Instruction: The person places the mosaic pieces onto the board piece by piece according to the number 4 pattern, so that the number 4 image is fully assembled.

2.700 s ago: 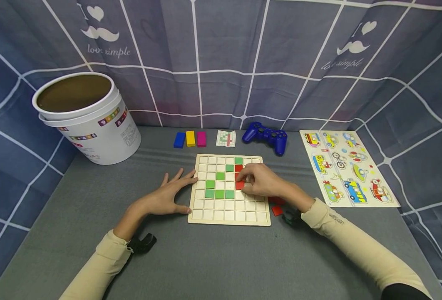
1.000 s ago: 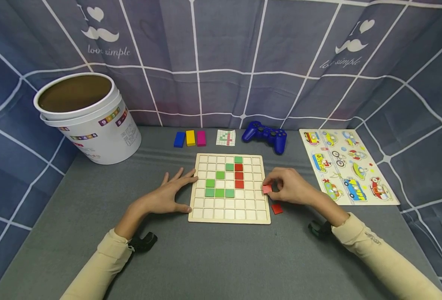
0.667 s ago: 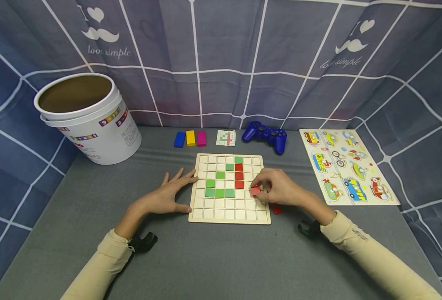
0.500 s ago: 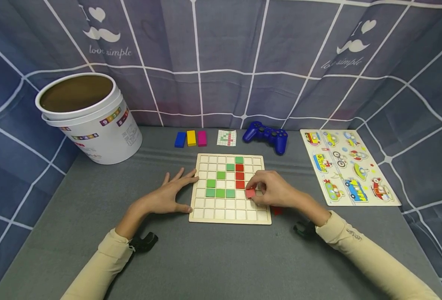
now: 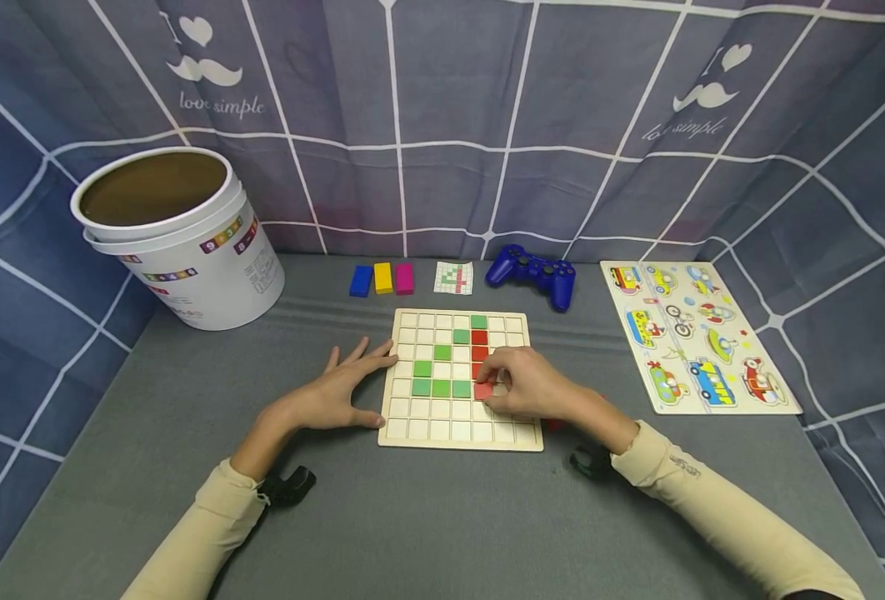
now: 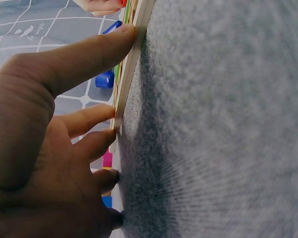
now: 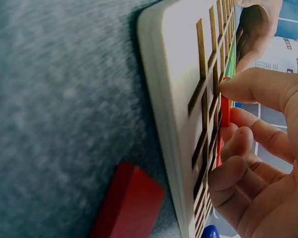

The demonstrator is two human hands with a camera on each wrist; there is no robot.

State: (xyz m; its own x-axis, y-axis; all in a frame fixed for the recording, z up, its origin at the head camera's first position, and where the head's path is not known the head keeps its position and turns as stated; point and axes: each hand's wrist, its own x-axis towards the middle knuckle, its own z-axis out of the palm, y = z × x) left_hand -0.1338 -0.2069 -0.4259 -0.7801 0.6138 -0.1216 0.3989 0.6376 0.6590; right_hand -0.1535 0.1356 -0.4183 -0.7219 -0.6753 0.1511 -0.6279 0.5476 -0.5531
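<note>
A wooden grid board (image 5: 442, 429) lies on the grey table with green tiles (image 5: 441, 388) and red tiles (image 5: 479, 337) set in some of its cells. My right hand (image 5: 528, 383) pinches a red square tile (image 5: 483, 391) over the cell below the red column and right of the green row. In the right wrist view that red tile (image 7: 225, 110) sits between thumb and finger at the board's surface. My left hand (image 5: 330, 390) is spread, its thumb and fingertips touching the board's left edge. Another red tile (image 7: 129, 203) lies on the table beside the board, mostly hidden in the head view.
Behind the board are blue (image 5: 361, 281), yellow (image 5: 383, 277) and magenta (image 5: 405, 278) blocks, a small pattern card (image 5: 453, 277) and a blue game controller (image 5: 532, 277). A white bucket (image 5: 187, 275) stands back left. A vehicle picture board (image 5: 701, 333) lies at right.
My right hand went from the red column to the board's right side, took up a red tile and carried it left across the grid. The left hand has stayed at the board's edge.
</note>
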